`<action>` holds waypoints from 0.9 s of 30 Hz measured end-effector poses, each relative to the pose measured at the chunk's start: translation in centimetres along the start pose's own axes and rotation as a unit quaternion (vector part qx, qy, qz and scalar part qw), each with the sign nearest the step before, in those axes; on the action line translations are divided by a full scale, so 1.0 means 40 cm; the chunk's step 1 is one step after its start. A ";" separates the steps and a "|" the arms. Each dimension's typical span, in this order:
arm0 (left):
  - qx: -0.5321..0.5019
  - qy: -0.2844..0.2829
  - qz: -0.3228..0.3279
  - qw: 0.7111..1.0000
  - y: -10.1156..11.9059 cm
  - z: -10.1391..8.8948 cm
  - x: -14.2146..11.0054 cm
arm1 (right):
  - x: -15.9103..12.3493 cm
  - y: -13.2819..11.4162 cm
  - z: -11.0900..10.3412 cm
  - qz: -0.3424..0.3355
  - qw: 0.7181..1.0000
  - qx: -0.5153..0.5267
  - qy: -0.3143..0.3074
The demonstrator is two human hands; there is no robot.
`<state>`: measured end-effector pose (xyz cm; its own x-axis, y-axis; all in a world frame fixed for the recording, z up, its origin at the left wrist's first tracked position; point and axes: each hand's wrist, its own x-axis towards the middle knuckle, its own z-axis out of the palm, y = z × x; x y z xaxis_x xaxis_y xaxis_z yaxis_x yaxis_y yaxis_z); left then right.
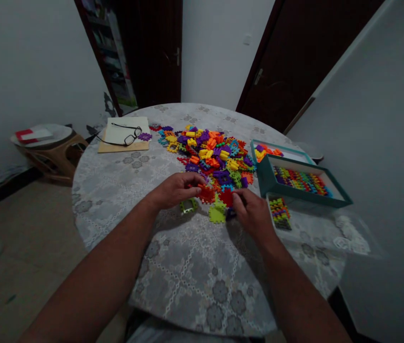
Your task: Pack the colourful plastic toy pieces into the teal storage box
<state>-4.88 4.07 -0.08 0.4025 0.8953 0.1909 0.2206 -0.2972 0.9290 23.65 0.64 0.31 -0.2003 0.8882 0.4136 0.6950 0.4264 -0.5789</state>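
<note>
A pile of colourful plastic interlocking pieces (211, 152) lies in the middle of the round table (123, 190). My left hand (175, 189) rests at the near edge of the pile, fingers curled onto a red piece (207, 194). My right hand (253, 212) is beside it, fingers pinched on red and purple pieces (227, 197). A green frame-shaped piece (188, 206) lies under my left hand, and a lime green piece (217, 213) lies between my hands.
A teal box (269, 183) with sorted pieces stands right of the pile, its lid (287, 152) behind it. Glasses (128, 136) lie on papers at the far left. A small stool (54, 152) stands left of the table. Dark doors are behind.
</note>
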 end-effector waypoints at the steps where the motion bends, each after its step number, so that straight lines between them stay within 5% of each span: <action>1: 0.022 -0.010 0.007 1.000 -0.002 0.010 0.002 | 0.001 0.000 0.001 0.001 1.000 0.006 0.003; 8: 0.050 -0.030 0.022 0.998 -0.013 0.067 0.006 | -0.011 -0.011 0.047 -0.040 0.996 0.063 -0.054; 13: 0.063 -0.065 -0.013 0.996 -0.008 0.059 -0.001 | -0.014 -0.004 0.050 -0.031 0.991 0.084 -0.100; 19: 0.134 -0.121 0.036 0.983 0.002 0.037 -0.004 | -0.014 -0.001 0.044 -0.029 0.977 0.123 -0.170; 24: 0.173 -0.164 -0.003 0.971 0.035 0.019 -0.016 | -0.007 0.025 0.028 -0.033 0.987 0.012 -0.159; 27: 0.180 -0.177 -0.027 0.967 0.043 0.014 -0.020 | -0.010 0.028 0.016 -0.026 0.975 -0.074 -0.210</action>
<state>-4.34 2.64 1.19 0.6470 0.7617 -0.0344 0.5188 -0.4067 0.7519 24.04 0.88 -0.95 -0.4816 0.8709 0.0977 0.7622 0.4713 -0.4437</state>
